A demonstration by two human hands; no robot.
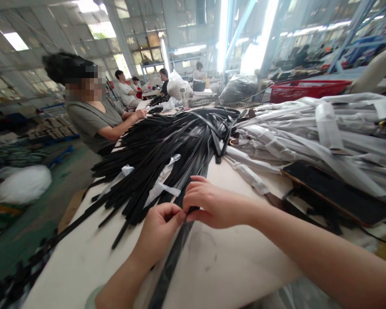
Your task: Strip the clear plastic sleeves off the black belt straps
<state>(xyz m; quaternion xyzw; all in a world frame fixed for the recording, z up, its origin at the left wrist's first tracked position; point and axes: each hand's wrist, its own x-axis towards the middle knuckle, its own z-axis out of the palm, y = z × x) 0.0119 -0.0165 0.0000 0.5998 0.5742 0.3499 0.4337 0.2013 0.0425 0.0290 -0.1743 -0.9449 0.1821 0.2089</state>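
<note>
A long black strap [172, 266] runs over the pale table [228, 253] toward the near edge. My left hand [161, 227] pinches at this strap with thumb and forefinger. Touching its fingertips, my right hand [209, 201] has its fingers curled around the same strap. Beyond both hands a large heap of black straps [167, 137] fans out over the table. Strips of white wrapping [164, 176] lie on the heap's near side. Clear film seems to cover part of the strap below my hands.
White-wrapped straps [286, 128] are piled at the right, with a black phone [337, 193] on their near side. A red basket [309, 89] stands behind. At the left a person [96, 116] works beside the table; others sit farther back.
</note>
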